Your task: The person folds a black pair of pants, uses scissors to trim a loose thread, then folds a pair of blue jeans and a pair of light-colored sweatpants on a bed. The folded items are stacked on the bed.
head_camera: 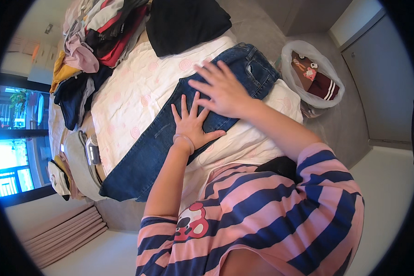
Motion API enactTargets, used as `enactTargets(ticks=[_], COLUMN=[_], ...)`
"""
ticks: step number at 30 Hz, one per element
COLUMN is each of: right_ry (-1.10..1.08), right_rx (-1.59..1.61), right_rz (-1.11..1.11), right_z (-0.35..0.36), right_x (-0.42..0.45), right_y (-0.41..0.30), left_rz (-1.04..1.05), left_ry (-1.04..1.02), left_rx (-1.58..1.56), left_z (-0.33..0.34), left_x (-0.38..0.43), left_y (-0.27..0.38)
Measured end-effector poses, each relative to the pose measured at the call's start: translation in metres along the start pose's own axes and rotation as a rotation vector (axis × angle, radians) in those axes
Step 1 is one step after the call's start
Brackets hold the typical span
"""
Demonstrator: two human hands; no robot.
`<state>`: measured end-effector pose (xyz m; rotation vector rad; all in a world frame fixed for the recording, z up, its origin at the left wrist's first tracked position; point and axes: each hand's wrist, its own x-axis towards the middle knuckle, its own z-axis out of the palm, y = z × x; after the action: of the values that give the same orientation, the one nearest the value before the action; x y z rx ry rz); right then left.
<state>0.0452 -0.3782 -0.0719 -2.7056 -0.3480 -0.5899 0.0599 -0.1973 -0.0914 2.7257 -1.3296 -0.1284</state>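
Observation:
A pair of dark blue denim jeans (138,162) lies flat and lengthwise folded on a white cloth (124,100) with pink swirl prints. The waistband points to the upper right and the hems to the lower left. My left hand (193,127), with a pale bangle at the wrist, rests palm down on the middle of the jeans, fingers spread. Higher up, my right hand (224,91) is over the upper legs near the waistband, its fingers apart and slightly blurred; whether it presses on the denim I cannot tell. Neither hand holds anything.
A black folded garment (188,26) lies beyond the jeans. Piled clothes (100,38) fill the upper left. Grey fabric (79,165) and a small silver-and-white device (94,150) are at the left edge. On the floor at right stands a bag-lined container (288,72) holding a maroon striped garment.

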Motion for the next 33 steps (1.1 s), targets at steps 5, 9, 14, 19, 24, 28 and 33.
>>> enactTargets(ticks=[5, 9, 14, 19, 24, 28, 33], right_ry=[-0.126, -0.175, -0.250, -0.249, -0.158, -0.043, -0.099], right_rx=[-0.065, -0.197, -0.333, -0.362, -0.397, -0.452, -0.125], right_rz=[0.045, 0.127, 0.269, 0.275, 0.192, 0.162, -0.191], right_z=[0.044, 0.038, 0.033, 0.038, 0.040, 0.045, 0.056], right_x=[0.007, 0.022, 0.036, 0.034, 0.036, 0.041, 0.059], right_y=[0.029, 0.045, 0.049, 0.056, 0.058, 0.039, -0.087], left_rz=[-0.008, 0.009, -0.053, -0.310, -0.503, -1.122, -1.642], left_ry=[-0.017, 0.058, 0.100, 0.087, 0.256, 0.960, 1.125], left_rx=[-0.019, -0.067, -0.107, -0.100, -0.274, -1.213, -1.633], left_z=[-0.002, -0.001, 0.002, -0.006, -0.002, 0.038, 0.094], left_x=[0.001, -0.004, -0.024, -0.111, -0.241, -0.321, -0.362], left_y=[-0.001, -0.006, -0.008, -0.014, -0.023, -0.018, -0.057])
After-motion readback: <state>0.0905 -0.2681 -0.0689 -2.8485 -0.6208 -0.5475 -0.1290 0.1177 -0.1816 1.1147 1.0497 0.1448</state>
